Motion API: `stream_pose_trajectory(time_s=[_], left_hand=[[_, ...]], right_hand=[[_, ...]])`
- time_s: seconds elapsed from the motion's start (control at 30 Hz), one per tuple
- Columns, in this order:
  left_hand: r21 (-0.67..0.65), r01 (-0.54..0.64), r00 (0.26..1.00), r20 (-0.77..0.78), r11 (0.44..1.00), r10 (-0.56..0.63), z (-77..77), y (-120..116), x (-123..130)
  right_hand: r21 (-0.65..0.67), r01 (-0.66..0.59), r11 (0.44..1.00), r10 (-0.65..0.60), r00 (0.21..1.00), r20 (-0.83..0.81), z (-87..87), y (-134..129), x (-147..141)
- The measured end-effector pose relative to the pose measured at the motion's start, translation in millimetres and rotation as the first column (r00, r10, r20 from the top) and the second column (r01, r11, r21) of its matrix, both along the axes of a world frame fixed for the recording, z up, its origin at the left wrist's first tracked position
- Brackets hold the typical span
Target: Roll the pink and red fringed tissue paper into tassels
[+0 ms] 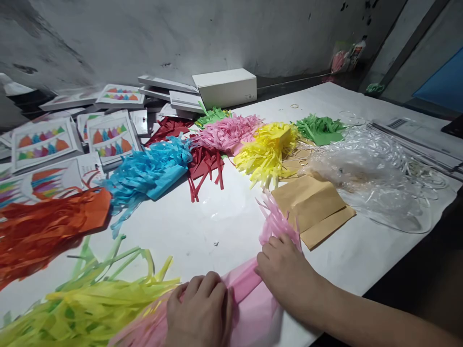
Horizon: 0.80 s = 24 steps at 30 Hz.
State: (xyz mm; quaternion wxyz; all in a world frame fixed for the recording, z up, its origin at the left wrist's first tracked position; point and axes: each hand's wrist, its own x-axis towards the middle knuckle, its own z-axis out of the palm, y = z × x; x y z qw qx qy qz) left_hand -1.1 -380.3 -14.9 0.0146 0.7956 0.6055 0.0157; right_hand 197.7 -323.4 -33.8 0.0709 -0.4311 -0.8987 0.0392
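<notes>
Pink fringed tissue paper (253, 284) lies across the near edge of the white table, folded along its middle, with cut strips at both ends. My left hand (200, 308) presses down on it with curled fingers at the near left. Farther right, my right hand (284, 270) grips the sheet close to its far fringe, fingers bent over it. The fingertips of both hands are partly hidden. Yellow-green tissue strips (83, 303) spread beside my left hand. Brown paper pieces (311, 207) lie just beyond my right hand.
Orange (54, 221), blue (155, 168), pink (231, 130), yellow (269, 149) and green tissue bundles (320, 129) line the table. Clear plastic wrap (361, 168) is heaped at right. Printed packs (45, 140) pile at left, near a white box (226, 87) by the wall.
</notes>
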Motion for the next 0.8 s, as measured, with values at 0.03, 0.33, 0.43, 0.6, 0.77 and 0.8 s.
stream_pose_trajectory(time_s=[0.03, 0.33, 0.43, 0.6, 0.77, 0.8], left_hand=[[-0.046, -0.003, 1.0, -0.007, 0.999, 0.003, 3.5, 3, 3], [-0.072, -0.004, 0.997, -0.082, 0.997, -0.002, 7.2, 9, 9], [0.095, 0.021, 0.999, -0.029, 0.995, -0.018, 1.0, 5, 4], [0.319, 0.155, 0.968, 0.142, 0.935, -0.209, -9.1, -4, 0], [0.364, 0.143, 0.931, 0.267, 0.92, -0.25, -18.0, -9, 2], [0.358, 0.146, 0.927, 0.277, 0.922, -0.254, -19.1, -10, 1]], right_hand=[[-0.004, -0.001, 1.0, 0.001, 1.0, 0.004, 1.9, 3, -2], [0.211, -0.442, 0.872, 0.469, 0.878, -0.1, 20.9, 2, 13], [0.284, -0.45, 0.847, 0.497, 0.859, -0.121, 11.3, 1, 11], [0.217, -0.339, 0.915, 0.383, 0.9, -0.208, 10.2, -1, 8], [0.257, -0.418, 0.871, 0.46, 0.878, -0.133, 12.2, -9, 13], [0.28, -0.434, 0.856, 0.48, 0.868, -0.124, 10.2, -10, 16]])
